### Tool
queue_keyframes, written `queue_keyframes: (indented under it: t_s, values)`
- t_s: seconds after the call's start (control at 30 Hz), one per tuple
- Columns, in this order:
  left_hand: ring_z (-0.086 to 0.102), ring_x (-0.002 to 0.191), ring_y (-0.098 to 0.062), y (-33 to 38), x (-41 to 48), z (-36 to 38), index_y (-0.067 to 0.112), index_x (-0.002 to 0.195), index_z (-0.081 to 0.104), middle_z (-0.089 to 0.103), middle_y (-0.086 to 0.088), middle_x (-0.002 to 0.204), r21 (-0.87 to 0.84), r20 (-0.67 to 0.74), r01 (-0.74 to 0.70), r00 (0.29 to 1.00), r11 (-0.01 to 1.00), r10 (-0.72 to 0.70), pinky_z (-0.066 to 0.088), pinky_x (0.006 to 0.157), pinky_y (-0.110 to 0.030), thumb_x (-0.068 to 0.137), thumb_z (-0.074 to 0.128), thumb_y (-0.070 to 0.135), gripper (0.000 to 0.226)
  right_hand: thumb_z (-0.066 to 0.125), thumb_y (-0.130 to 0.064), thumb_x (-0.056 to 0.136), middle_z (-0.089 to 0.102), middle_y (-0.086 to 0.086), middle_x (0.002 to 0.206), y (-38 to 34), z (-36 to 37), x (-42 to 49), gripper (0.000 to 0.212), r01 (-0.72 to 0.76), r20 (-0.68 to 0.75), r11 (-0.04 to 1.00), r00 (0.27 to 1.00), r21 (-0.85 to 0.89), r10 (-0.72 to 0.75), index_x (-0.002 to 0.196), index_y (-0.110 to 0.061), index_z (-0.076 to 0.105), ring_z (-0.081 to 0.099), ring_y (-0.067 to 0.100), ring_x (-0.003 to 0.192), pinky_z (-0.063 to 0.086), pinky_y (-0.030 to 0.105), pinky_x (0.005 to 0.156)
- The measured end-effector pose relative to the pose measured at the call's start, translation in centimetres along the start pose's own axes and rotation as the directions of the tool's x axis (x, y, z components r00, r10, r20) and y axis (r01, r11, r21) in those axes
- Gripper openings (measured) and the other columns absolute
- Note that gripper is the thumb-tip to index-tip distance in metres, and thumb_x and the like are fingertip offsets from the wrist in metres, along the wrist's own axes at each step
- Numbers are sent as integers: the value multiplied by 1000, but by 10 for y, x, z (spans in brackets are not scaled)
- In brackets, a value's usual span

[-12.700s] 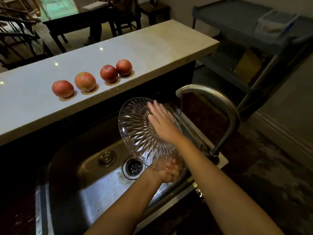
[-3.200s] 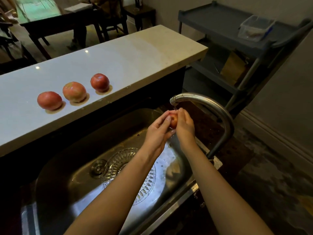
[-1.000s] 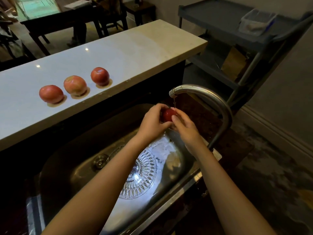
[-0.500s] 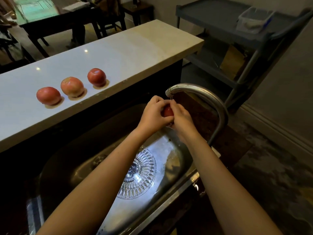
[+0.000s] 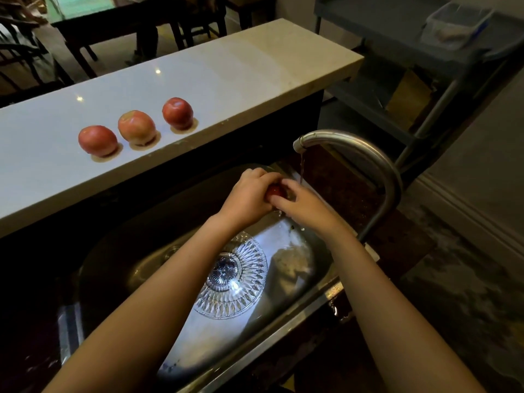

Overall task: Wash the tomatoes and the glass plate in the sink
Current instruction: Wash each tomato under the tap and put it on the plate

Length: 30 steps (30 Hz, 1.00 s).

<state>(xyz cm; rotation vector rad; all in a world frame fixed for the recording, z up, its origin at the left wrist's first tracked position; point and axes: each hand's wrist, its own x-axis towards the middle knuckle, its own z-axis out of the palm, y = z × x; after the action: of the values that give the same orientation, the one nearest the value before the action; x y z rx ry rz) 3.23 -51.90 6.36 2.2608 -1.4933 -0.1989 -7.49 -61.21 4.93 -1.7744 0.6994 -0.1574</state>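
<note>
You are holding a red tomato (image 5: 275, 191) between both hands over the sink (image 5: 286, 331), just below and beside the mouth of the curved metal faucet (image 5: 357, 146). Your left hand (image 5: 246, 197) is wrapping the tomato from the left, its fingers (image 5: 253, 175) curling over the top. Your right hand (image 5: 307, 207) is closing on it from the right, so both sets of fingers are grasping the tomato and only a small patch of red skin is showing between them. A thin stream of water (image 5: 302, 170) is running from the faucet and falling at the far edge of your right hand. Whether it is reaching the tomato itself I cannot tell.

The glass plate (image 5: 241, 282) is lying flat on the bottom of the sink beneath your forearms, your left forearm covering part of its rim, its cut ribs catching the light.

Beyond the sink, three more fruits are sitting in a row on the pale worktop (image 5: 241, 69), near one another but apart: the left tomato (image 5: 97, 140), the middle tomato (image 5: 137, 127) and the far tomato (image 5: 177, 112).

Off to your right a grey cart (image 5: 397, 24) is standing, carrying a clear plastic tub (image 5: 453, 24) on its top shelf.
</note>
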Motion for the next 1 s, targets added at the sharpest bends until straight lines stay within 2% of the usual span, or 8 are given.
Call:
queue_keyframes:
  t_s: [0.1, 0.2, 0.43, 0.57, 0.67, 0.8, 0.87, 1.0]
  values:
    - [48, 109, -26, -5, -7, -2, 16, 131, 49, 56, -9, 117, -6, -19, 11, 1000, 1000, -11, 41, 94, -35, 75, 69, 19, 60, 65, -26, 84, 59, 1, 108, -7, 8, -1, 47, -27, 19, 998, 999, 58, 26, 127, -16, 49, 60, 14, 95, 50, 23, 75]
    - [51, 109, -25, -11, -13, -5, 14, 130, 51, 59, -9, 117, -41, -34, 21, 999, 999, -23, 39, 96, -33, 73, 72, 23, 61, 65, -22, 84, 64, 9, 110, -14, 13, 0, 40, -17, -21, 1000, 1000, 13, 17, 121, -12, 55, 62, 23, 98, 52, 32, 80]
    - [56, 105, -18, -14, -31, 4, 14, 123, 57, 62, -6, 113, -236, -104, 105, 986, 966, -132, 36, 87, -18, 75, 69, 13, 51, 61, -32, 83, 60, 11, 109, -21, 31, -1, 38, 8, -178, 893, 979, -451, -99, 116, -15, 57, 59, 27, 95, 49, 34, 76]
    - [49, 120, -20, -20, -45, 8, 15, 135, 46, 54, -6, 129, -177, 38, 219, 976, 960, -216, 37, 102, -26, 80, 68, 16, 59, 56, -33, 88, 56, 15, 115, 4, 45, 7, 38, -124, -128, 789, 990, -601, 58, 118, -9, 54, 58, 32, 102, 47, 36, 80]
    - [44, 124, -22, -28, -67, -17, 14, 131, 50, 52, -6, 131, -100, -192, 274, 938, 957, -288, 29, 106, -28, 82, 64, 14, 51, 57, -33, 88, 56, 16, 119, 34, 58, 13, 40, -157, -59, 754, 986, -638, 156, 119, -9, 54, 56, 33, 107, 49, 41, 90]
    - [44, 123, -32, -45, -106, -65, 7, 127, 52, 51, -17, 130, 74, -636, 358, 736, 931, -232, 33, 105, -42, 81, 61, 15, 47, 62, -33, 86, 55, 12, 122, 57, 97, 26, 42, 0, 117, 789, 989, -614, 91, 123, -14, 52, 55, 28, 110, 45, 34, 90]
    - [35, 132, -36, -58, -120, -80, 6, 135, 43, 40, -20, 142, 139, -672, 495, 683, 858, -285, 27, 111, -47, 86, 56, 22, 53, 64, -30, 86, 54, 12, 125, 66, 119, 32, 45, 45, 198, 794, 976, -606, 96, 125, -14, 51, 53, 29, 113, 43, 35, 93]
    - [5, 145, -33, -92, -130, -89, 6, 148, 15, 9, -19, 157, 257, -598, 647, 690, 718, -408, 3, 119, -44, 94, 46, 34, 68, 64, -28, 85, 55, 12, 129, 84, 154, 46, 44, 88, 265, 782, 959, -617, 101, 125, -13, 51, 52, 29, 117, 45, 36, 95]
